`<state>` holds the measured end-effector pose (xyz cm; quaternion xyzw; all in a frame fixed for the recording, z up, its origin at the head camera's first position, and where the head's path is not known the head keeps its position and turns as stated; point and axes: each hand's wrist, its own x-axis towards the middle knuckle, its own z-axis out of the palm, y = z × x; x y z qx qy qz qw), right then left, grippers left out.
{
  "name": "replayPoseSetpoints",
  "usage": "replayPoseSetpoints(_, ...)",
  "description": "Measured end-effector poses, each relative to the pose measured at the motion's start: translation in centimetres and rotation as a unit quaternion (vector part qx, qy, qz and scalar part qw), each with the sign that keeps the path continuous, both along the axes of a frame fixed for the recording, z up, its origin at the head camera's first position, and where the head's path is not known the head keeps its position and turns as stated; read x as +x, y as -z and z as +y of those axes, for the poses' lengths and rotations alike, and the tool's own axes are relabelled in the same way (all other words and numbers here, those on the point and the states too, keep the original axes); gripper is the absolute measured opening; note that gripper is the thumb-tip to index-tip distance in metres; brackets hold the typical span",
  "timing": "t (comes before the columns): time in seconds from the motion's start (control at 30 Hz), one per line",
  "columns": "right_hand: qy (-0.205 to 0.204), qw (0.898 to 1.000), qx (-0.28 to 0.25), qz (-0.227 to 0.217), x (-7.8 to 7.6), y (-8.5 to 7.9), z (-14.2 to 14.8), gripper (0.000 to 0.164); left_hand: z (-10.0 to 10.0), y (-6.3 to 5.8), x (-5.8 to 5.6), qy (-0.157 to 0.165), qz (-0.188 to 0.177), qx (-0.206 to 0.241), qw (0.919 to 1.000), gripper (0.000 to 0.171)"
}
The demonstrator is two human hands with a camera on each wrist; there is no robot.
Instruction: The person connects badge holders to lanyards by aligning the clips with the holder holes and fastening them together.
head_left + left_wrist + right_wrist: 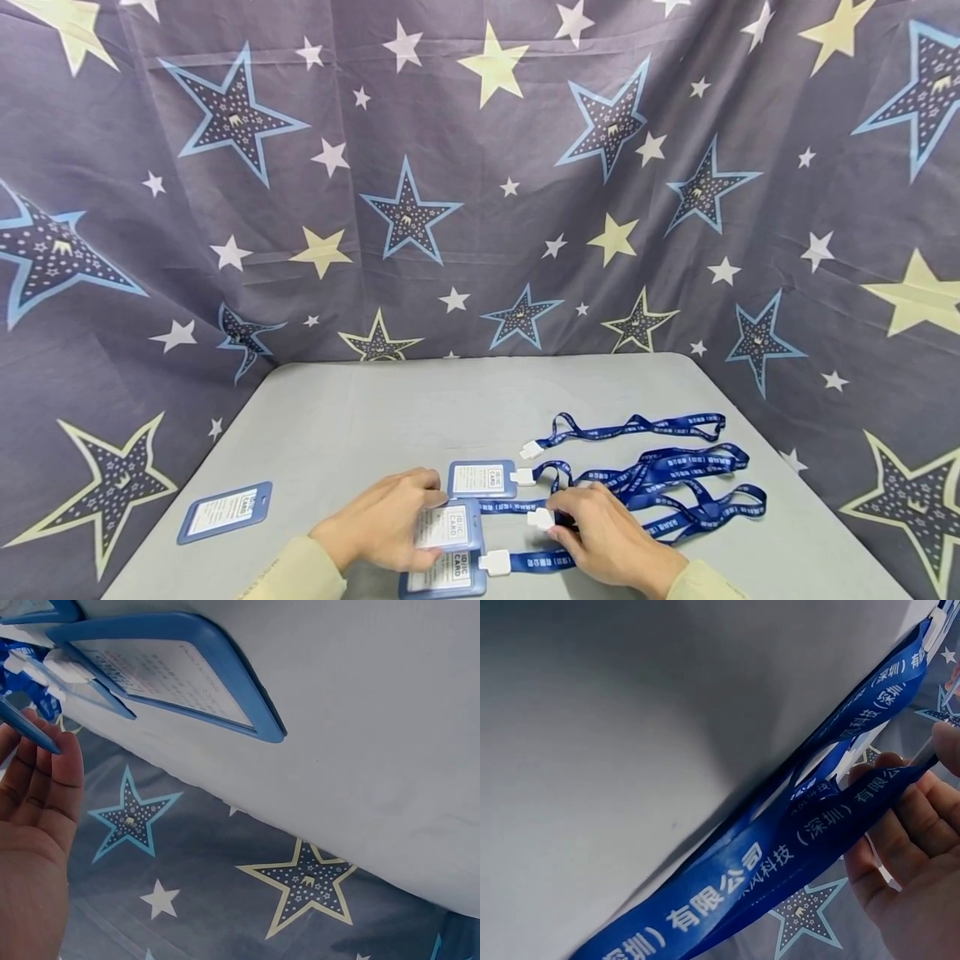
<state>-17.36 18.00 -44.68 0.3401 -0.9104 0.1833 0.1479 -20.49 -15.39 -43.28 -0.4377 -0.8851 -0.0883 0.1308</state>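
In the head view my left hand (pixel 390 518) grips a blue-framed ID card holder (pixel 442 527) by its left end, thumb near its lower edge. The slot end of this holder faces right. A white clip (pixel 540 518) on a blue lanyard is pinched by my right hand (pixel 611 537), a small gap away from the held holder. In the right wrist view the printed lanyard strap (pixel 832 821) runs out from between the fingers. Partly under the held holder lies another card holder (pixel 442 577), joined to a white clip (pixel 494 563) and strap.
Behind the hands lies a card holder (pixel 468 479) joined to its lanyard clip (pixel 523 477). A loose lanyard (pixel 637 428) with no holder is at the back right. One card holder (pixel 225 512) lies alone at the left of the grey table (pixel 360 417). Star-patterned curtain (pixel 450 250) surrounds the table.
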Motion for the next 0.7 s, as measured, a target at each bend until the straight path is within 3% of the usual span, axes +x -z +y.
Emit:
replayPoseSetpoints(0.47,-0.007,1.000,0.011,-0.004,-0.1,-0.1,-0.2,0.020,0.5,0.2,0.2,0.002,0.012,-0.005,0.9999,0.055)
replayPoseSetpoints(0.7,-0.010,1.000,0.011,0.006,0.1,0.0,-0.3,0.019,1.0,0.1,0.6,0.006,-0.001,0.000,1.0000,0.059)
